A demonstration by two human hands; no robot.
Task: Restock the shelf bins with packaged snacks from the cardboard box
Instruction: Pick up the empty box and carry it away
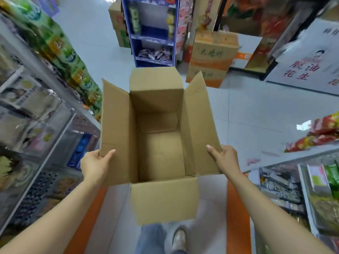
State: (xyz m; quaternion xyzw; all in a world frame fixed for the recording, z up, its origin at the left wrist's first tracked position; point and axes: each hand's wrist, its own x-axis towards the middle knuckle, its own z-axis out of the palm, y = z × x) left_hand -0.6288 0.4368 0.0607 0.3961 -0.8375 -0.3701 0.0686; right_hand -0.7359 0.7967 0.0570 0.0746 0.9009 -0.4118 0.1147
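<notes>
An open brown cardboard box (161, 153) is held up in the middle of the view, all four flaps spread, with nothing visible inside. My left hand (95, 163) grips the near corner of its left flap, thumb on top. The near corner of the right flap is gripped by my right hand (224, 158), thumb on the inner face. Clear shelf bins (36, 125) with packaged snacks run along the left. More snack bins (300, 189) sit at the lower right.
A blue display rack (153, 32) stands ahead on the pale floor. Stacked orange and tan cartons (211, 57) sit to its right. Green packs (62, 50) line the top left shelf. An orange and white surface (236, 213) lies below the box, above my leg and shoe (178, 239).
</notes>
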